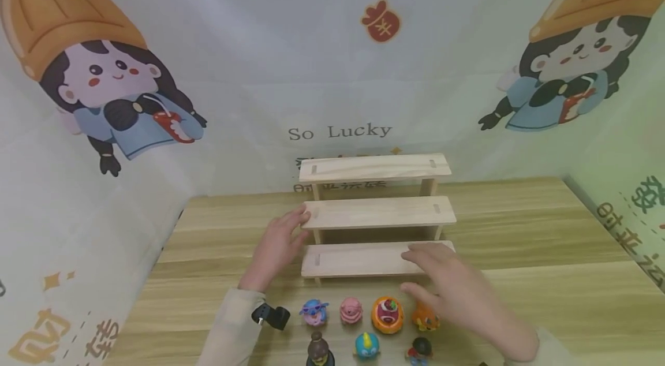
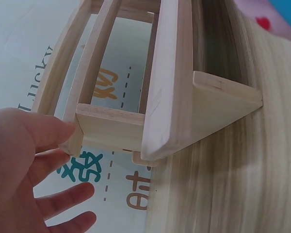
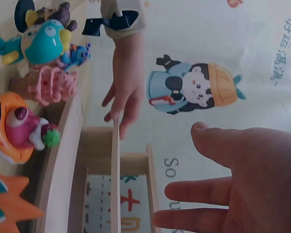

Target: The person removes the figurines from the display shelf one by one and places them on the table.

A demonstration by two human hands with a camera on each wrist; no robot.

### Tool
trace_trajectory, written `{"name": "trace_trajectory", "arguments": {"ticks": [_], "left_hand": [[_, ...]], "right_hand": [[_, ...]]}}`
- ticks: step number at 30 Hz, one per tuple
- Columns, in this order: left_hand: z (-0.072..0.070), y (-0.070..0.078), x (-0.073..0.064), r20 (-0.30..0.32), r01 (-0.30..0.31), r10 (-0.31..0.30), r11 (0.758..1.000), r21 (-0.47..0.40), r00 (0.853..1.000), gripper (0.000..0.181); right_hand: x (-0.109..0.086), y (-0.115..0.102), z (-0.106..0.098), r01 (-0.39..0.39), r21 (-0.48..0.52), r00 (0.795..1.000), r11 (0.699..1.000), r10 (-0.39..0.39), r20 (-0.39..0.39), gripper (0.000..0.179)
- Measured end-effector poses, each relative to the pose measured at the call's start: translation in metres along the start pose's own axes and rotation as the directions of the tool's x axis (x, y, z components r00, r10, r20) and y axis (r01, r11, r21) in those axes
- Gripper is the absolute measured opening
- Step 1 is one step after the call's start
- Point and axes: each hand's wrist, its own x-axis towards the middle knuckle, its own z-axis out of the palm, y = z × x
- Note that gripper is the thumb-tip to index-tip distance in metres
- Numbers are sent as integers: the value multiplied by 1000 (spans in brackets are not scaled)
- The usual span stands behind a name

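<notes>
A three-tier wooden display stand [image 1: 379, 213] rises in steps at the middle of the table. At its left end, my left hand [image 1: 277, 247] pinches the end of the middle board between thumb and fingers; the left wrist view shows the thumb [image 2: 58, 131] against that board end, lower fingers spread. My right hand [image 1: 457, 285], fingers extended and thumb apart, hovers around the right end of the lowest board and overlaps it in the head view. In the right wrist view this hand [image 3: 252, 179] holds nothing. Part of an orange spiky figurine [image 1: 426, 318] is hidden beneath it.
Several small figurines stand before the stand: a blue one with sunglasses [image 1: 314, 312], a pink one [image 1: 351, 310], one in an orange ring [image 1: 387, 322], a teal one [image 1: 367, 346], a bun-haired one [image 1: 319, 348], a black-haired one [image 1: 419, 348]. A printed cloth [image 1: 249, 66] hangs behind the table.
</notes>
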Motion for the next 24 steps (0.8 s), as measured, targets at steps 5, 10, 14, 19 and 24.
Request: {"name": "trace_trajectory", "arguments": {"ticks": [5, 10, 14, 19, 24], "left_hand": [[-3, -2, 1, 17, 4, -4, 1000, -3, 1000, 41], [-6, -4, 2, 58, 14, -13, 1000, -14, 998, 46], [-11, -6, 2, 81, -7, 7, 1000, -2, 997, 48], [-18, -10, 2, 107, -41, 38, 999, 29, 994, 48], [-21, -13, -4, 111, -65, 60, 997, 38, 992, 47]], "right_hand": [[-2, 10, -7, -61, 10, 998, 998, 61, 13, 51], [-3, 21, -14, -101, 22, 995, 995, 101, 8, 52], [-2, 30, -21, -137, 46, 990, 990, 136, 25, 53], [0, 42, -31, -180, 60, 983, 982, 178, 42, 56], [1, 55, -37, -163, 69, 987, 984, 162, 19, 56]]}}
